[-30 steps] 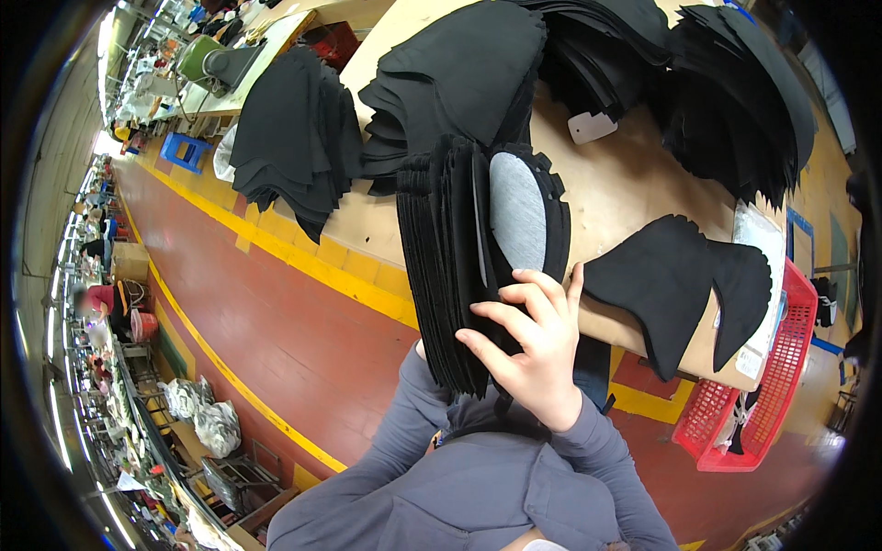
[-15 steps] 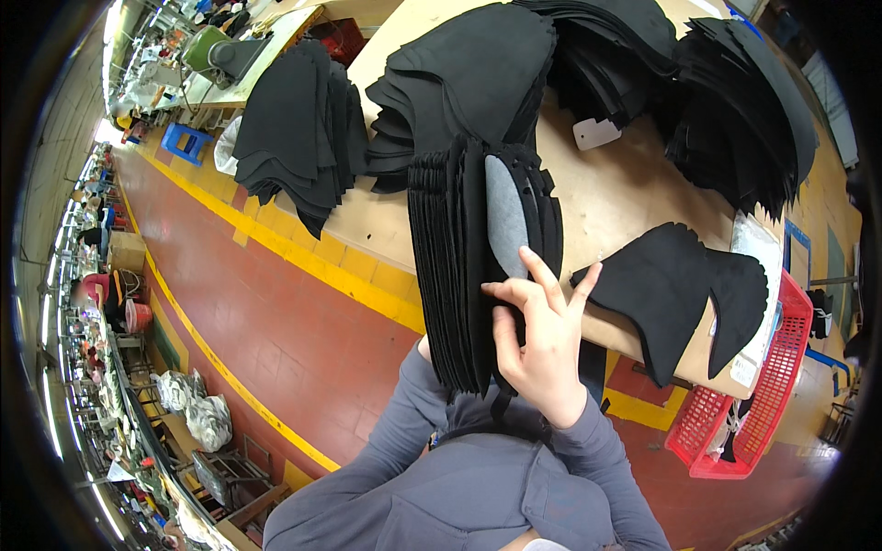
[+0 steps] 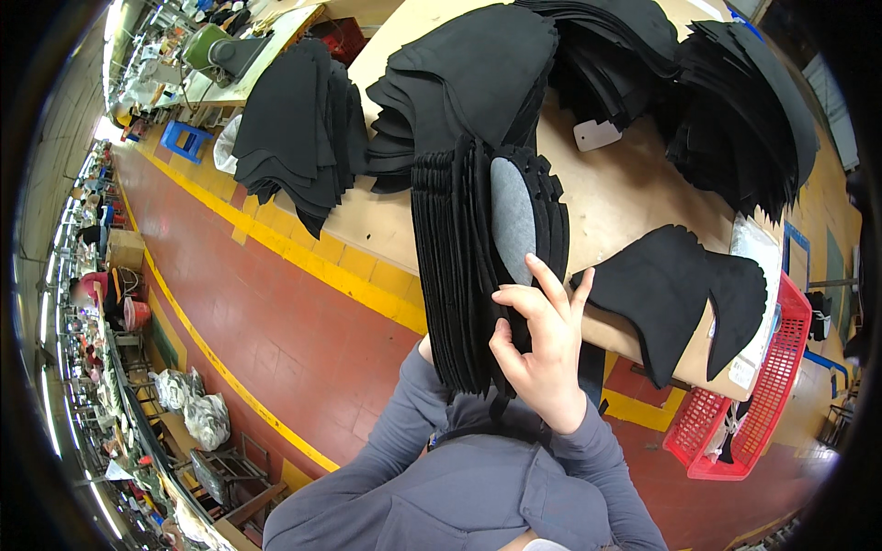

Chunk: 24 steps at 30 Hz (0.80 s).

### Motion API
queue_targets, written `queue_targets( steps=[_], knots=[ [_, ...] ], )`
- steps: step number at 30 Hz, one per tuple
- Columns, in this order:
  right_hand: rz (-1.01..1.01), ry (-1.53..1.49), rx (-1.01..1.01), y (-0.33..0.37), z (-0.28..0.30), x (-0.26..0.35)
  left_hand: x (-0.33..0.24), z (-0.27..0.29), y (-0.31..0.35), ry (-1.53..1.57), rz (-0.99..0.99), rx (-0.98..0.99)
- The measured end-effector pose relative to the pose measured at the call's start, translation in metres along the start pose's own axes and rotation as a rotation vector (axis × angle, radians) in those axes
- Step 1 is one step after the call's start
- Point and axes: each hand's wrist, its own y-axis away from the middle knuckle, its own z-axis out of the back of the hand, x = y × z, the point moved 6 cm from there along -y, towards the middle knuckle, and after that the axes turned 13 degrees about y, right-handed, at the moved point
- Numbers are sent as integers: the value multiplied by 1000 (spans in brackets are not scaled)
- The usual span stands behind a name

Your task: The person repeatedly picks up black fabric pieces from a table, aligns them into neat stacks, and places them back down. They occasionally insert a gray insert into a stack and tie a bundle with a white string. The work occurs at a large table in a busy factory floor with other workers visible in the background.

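A thick stack of black cut fabric pieces [image 3: 450, 266] stands on edge in front of me, its layers side by side. Among its right-hand layers shows the grey face of one piece [image 3: 513, 216]. My right hand [image 3: 547, 344] is at the stack's right side, fingers spread; its middle fingertip touches the lower end of the grey face, with thumb and forefinger apart near the layers' edges. Of my left hand, just the wrist [image 3: 424, 349] shows at the stack's lower left; the fingers are hidden behind it. Two black curved pieces [image 3: 657, 289] lie to the right.
More piles of black pieces [image 3: 469, 73] cover the far side of the brown-topped table [image 3: 597, 197], with a white tag [image 3: 597, 135] beside one. A red plastic basket [image 3: 749, 404] sits at the right edge. Beyond the red floor, left, stands a blue stool [image 3: 186, 142].
My right hand has shifted slightly, with forefinger and thumb drawn a little back from the layers. The stack leans slightly more to the right, and its layers have shifted.
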Motion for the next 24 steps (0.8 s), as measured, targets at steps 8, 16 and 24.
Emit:
queue_targets(
  steps=[8,16,24],
  knots=[
    [128,183,-103,-3,6,2,-5,-27,-12,-25,7,-316],
    [-48,35,-5,-3,2,1,-5,-28,-11,264,-27,151],
    [-19,90,-34,-1,-1,1,1,-17,-10,13,51,-140]
  ],
)
